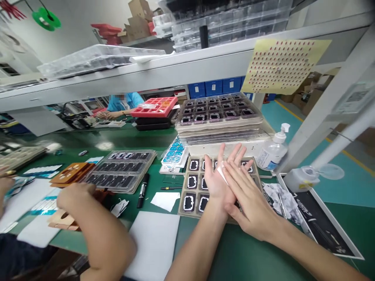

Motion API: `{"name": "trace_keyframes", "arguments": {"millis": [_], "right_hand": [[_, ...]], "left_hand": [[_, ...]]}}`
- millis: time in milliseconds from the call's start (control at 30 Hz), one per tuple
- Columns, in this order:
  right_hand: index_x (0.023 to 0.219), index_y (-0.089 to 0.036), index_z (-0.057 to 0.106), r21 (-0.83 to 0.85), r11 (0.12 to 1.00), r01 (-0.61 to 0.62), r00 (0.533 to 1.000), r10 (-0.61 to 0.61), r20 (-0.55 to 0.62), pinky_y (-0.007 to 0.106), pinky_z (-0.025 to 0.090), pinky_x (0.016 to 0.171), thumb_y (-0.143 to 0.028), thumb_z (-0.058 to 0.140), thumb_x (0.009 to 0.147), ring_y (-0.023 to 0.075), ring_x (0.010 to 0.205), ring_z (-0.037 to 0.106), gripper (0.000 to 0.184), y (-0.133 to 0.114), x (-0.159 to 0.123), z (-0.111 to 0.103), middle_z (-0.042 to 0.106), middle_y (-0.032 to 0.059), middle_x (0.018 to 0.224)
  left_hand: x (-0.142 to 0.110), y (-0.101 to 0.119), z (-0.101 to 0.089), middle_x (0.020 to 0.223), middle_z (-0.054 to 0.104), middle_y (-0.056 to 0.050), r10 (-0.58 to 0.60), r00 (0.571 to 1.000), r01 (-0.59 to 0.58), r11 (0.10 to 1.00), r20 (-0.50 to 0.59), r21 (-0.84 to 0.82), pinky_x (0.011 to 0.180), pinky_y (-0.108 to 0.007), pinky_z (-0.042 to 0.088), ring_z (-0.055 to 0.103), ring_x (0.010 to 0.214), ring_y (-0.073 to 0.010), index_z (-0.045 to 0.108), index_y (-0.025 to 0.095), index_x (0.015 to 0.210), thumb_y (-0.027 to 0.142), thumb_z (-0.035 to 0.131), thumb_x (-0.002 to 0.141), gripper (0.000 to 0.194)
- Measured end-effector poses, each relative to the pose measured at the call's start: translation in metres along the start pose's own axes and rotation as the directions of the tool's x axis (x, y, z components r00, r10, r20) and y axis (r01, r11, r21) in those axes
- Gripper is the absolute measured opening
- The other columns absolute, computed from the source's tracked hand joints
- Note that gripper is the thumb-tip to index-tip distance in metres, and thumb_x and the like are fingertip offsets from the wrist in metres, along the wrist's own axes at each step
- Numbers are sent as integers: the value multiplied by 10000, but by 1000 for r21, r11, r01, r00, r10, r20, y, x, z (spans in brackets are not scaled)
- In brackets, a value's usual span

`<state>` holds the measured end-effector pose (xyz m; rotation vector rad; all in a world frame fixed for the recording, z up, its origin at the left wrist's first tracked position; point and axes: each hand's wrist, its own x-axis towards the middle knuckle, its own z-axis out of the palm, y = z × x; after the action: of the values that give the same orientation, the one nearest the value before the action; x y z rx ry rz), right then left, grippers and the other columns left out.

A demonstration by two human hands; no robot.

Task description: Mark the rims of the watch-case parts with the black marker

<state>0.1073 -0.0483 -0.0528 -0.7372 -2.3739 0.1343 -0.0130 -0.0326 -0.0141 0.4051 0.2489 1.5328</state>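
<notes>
One green tabletop (252,257) underlies everything, with a long shelf (205,64) beyond and above the compartmented tray (191,213). Stacked trays (219,134) rise just behind that tray; a co-worker's forearm (102,230) leans in well to its left. Over the tray, the left hand (218,185) is palm up, fingers spread, while the right hand (253,203) lies flat across it. Above the tray, the white wipe (222,173) touches left palm and right fingers, slanting roughly along them; whether those fingers grip it, I cannot tell.
</notes>
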Motion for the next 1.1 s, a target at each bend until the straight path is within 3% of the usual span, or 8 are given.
{"name": "trace_keyframes", "arguments": {"millis": [233, 367, 467, 567, 667, 767, 933, 1100], "right_hand": [[1744, -199, 100, -31, 999, 19, 989, -24, -145, 651, 171, 1335, -615, 256, 1125, 373, 1661, 130, 762, -1, 20, -18, 121, 122, 1794], [1734, -267, 195, 3, 1000, 14, 988, -13, -152, 671, 189, 1317, -603, 231, 1128, 378, 1651, 172, 694, -6, 22, -23, 165, 83, 1791], [1723, -296, 245, -25, 1000, 14, 989, -18, -146, 685, 185, 1312, -622, 238, 1123, 385, 1649, 176, 683, -6, 26, -30, 192, 66, 1787], [1720, -316, 259, -57, 998, -22, 985, 12, -170, 721, 169, 1302, -653, 227, 1109, 411, 1649, 155, 698, -1, 35, -37, 186, 48, 1789], [1719, -342, 254, -21, 998, -64, 980, 59, -188, 751, 188, 1289, -670, 214, 1100, 429, 1644, 159, 702, 4, 41, -38, 208, 23, 1783], [1721, -356, 236, 27, 999, -29, 986, 33, -162, 748, 182, 1299, -658, 198, 1104, 417, 1646, 169, 688, 0, 41, -35, 227, 5, 1777], [1736, -280, 188, 80, 995, 53, 998, -50, -38, 660, 216, 1328, -600, 335, 1118, 376, 1650, 184, 711, -16, 33, -32, 176, 53, 1789], [1725, -283, 240, -54, 996, 66, 979, -75, -191, 645, 212, 1328, -472, 397, 1122, 373, 1647, 197, 651, -10, 28, -27, 195, 68, 1785]], "left_hand": [[1, -43, 1, 1526, 653, -111, -109, 991, 89, 967, 72, 238, 1208, -631, 443, 407, 1598, -379, 653, 307, 1483, 841, 351, 947, 814], [-1, -55, 6, 1351, 766, -10, 85, 994, -47, 890, -63, 453, 1126, -677, 462, 336, 1623, -406, 810, 391, 1269, 807, 303, 928, 739], [-6, -55, 9, 1332, 760, 106, 239, 964, -141, 836, -120, 531, 1093, -656, 460, 299, 1633, -399, 769, 465, 1318, 686, 337, 940, 615], [-12, -53, 13, 1424, 695, 159, 314, 948, -221, 760, -47, 612, 1094, -629, 460, 337, 1620, -362, 668, 521, 1428, 621, 373, 946, 574], [-12, -50, 19, 1338, 765, 40, 369, 928, -309, 696, 47, 647, 1151, -556, 468, 462, 1552, -335, 731, 430, 1368, 677, 348, 942, 624], [-7, -44, 20, 1255, 801, -16, 266, 961, -264, 801, 75, 538, 1182, -480, 446, 609, 1410, -278, 727, 378, 1299, 753, 279, 927, 693], [-4, -26, 8, 1507, 669, 13, -34, 975, -11, 980, 221, 201, 1084, -631, 466, 550, 1487, -323, 561, 397, 1537, 677, 169, 1021, 706], [-10, -16, 20, 1531, 642, 24, -93, 981, 85, 995, 170, 55, 1304, -551, 325, 388, 1608, -320, 784, 339, 1320, 748, 191, 1006, 786]]}}
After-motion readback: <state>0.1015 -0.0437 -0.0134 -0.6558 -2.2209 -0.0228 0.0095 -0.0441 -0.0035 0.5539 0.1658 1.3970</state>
